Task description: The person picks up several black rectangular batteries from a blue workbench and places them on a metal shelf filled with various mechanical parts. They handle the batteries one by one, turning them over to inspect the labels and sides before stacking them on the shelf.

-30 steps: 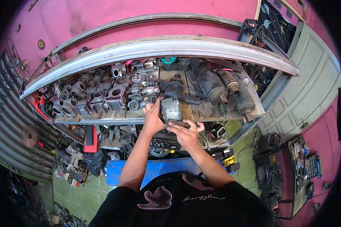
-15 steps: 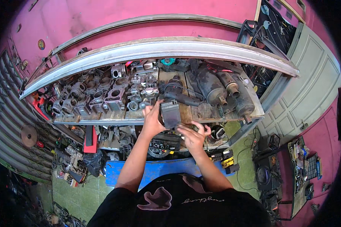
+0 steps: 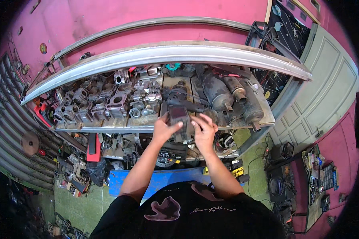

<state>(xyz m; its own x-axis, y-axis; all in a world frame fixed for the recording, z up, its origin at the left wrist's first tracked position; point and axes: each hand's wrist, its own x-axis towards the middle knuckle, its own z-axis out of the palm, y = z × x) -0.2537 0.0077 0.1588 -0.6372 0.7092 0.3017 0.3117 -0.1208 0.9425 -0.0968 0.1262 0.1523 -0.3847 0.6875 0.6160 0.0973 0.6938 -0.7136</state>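
A dark, box-shaped battery (image 3: 179, 114) is held up over the front edge of the workbench, its top face tilted. My left hand (image 3: 162, 129) is closed on its left side, with the thumb across the face toward me. At the right side, my right hand (image 3: 204, 129) has bent, spread fingers; their tips are at the battery's edge, and I cannot tell whether they press on it. Just behind lies a dark power drill (image 3: 181, 95) on the boards. Metal engine cylinders (image 3: 117, 104) stand to the left, and dirty exhaust mufflers (image 3: 217, 93) lie to the right.
A metal beam (image 3: 167, 51) crosses above the bench. Below are a lower shelf with a black tool case (image 3: 173, 152), a blue bench (image 3: 147, 181) near my body, and yellow-and-black batteries (image 3: 237, 172) at the right. A pale door (image 3: 331, 87) stands far right.
The battery has been tipped, so a different face shows. My left thumb has come onto its front, and my right hand has risen from its lower corner to its right side.
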